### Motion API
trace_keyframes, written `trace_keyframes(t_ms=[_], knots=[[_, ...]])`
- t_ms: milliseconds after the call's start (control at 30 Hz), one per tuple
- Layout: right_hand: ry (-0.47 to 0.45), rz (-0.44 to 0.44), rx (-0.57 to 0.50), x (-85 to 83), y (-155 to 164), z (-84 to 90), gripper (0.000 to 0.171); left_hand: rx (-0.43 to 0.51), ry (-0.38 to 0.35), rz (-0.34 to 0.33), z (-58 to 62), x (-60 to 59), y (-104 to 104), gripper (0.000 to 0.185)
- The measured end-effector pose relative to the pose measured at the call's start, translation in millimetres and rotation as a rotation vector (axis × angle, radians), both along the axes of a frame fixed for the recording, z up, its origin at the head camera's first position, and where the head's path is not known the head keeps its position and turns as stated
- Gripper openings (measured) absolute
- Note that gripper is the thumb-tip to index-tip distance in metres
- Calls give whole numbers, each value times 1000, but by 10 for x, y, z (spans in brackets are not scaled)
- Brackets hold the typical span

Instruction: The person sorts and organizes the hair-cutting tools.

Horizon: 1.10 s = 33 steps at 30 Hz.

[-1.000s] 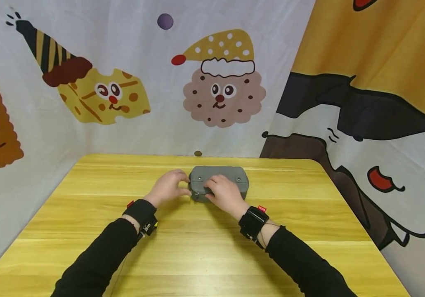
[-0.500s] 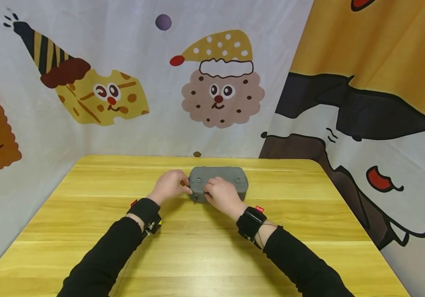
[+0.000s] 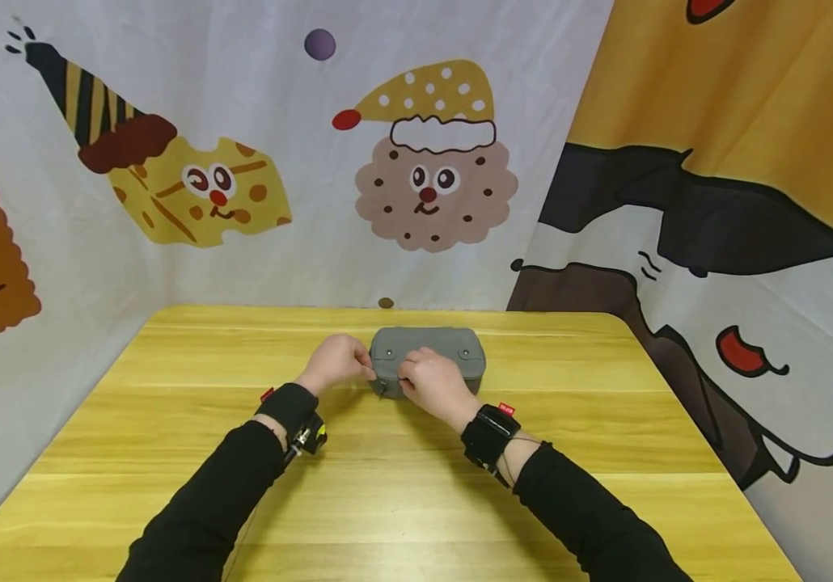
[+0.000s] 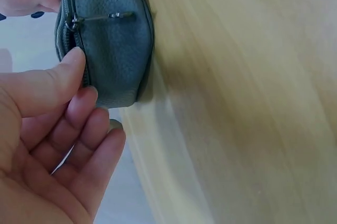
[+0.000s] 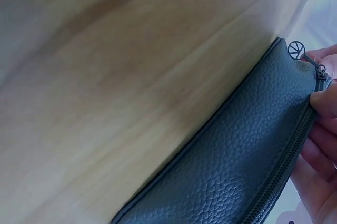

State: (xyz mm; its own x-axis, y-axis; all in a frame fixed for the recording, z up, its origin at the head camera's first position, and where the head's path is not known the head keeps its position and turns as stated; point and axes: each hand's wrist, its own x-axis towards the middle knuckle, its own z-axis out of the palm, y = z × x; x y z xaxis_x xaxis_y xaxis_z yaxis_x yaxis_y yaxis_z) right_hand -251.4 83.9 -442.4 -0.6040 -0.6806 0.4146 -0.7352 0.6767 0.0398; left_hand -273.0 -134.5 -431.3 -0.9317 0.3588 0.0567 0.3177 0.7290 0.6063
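Observation:
A grey pebbled-leather zip pouch [image 3: 427,338] lies near the table's far edge, two studs on its flap. At its left end, my left hand [image 3: 336,361] pinches the zipped edge between thumb and fingers. My right hand [image 3: 440,386] grips the front upper edge, its thumb against the zip, as the right wrist view shows. Between the two hands sits the zip's slider [image 4: 73,22]; its long puller [image 4: 100,18] hangs free over the pouch's side. The puller ends in a wheel-shaped charm [image 5: 296,50]. A narrow dark gap shows along the zip beside the left thumb.
The wooden table [image 3: 402,501] spreads in front of the pouch and to both sides. Behind it hangs a white curtain [image 3: 256,65] with cartoon prints. Another printed curtain [image 3: 751,89] runs along the right side. Both wrists wear black straps.
My left hand has moved slightly right, and its thumb and fingers have closed on the pouch's left end. The right hand keeps its hold; the pouch has barely moved.

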Motion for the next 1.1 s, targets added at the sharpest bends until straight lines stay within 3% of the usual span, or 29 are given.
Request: trace_keyframes(t_ms=[333,767,900,1100], knots=[[12,1,3,-8,-3,3,10,-42,-10,36,65,29,51,11],[-15,-4,-5,-18,11,-17,6,-77,50,72,10,60,77,13],[-15,-9,-19,-17,16,-18,8,-50,61,45,-5,75,52,12],[-13,-12,-22,-18,18,-2,8,-49,125,-65,18,102,-1,10]])
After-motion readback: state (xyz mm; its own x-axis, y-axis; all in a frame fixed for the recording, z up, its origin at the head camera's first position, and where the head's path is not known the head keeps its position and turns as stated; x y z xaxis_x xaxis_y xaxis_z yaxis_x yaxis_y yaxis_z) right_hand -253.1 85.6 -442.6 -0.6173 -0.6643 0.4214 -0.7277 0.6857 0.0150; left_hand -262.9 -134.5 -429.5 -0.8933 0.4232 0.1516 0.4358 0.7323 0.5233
